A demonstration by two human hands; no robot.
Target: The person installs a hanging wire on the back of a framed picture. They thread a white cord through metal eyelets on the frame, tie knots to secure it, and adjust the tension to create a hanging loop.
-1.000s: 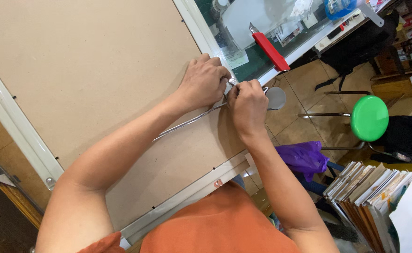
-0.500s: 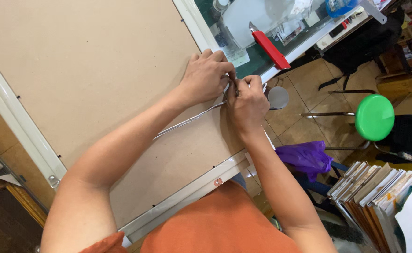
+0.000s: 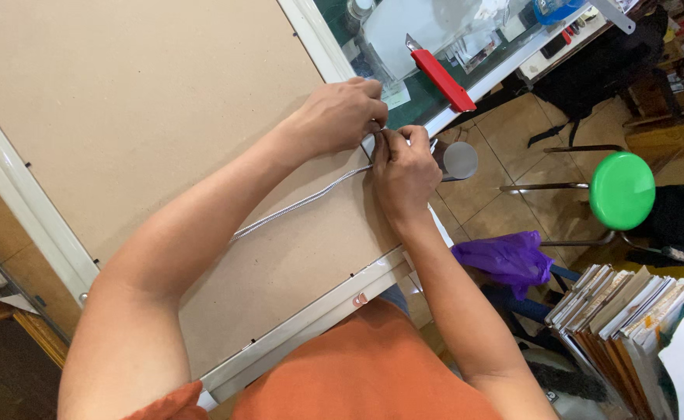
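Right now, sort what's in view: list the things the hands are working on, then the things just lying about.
In use:
- left hand and right hand, pinching together at the frame's right edge
- silver cord running across the board
- brown backing board
- white frame

Lying about:
- red-handled tool
- green stool
- purple bag
- stacked books

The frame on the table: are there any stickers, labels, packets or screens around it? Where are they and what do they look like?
Small sticker: on the white frame edge nearest the person, tiny, red and white.
Paper slip: on the green mat beyond the left hand, pale, rectangular.
Dark flat device: far table edge, possibly a screen; cannot tell.
No packets can be made out.
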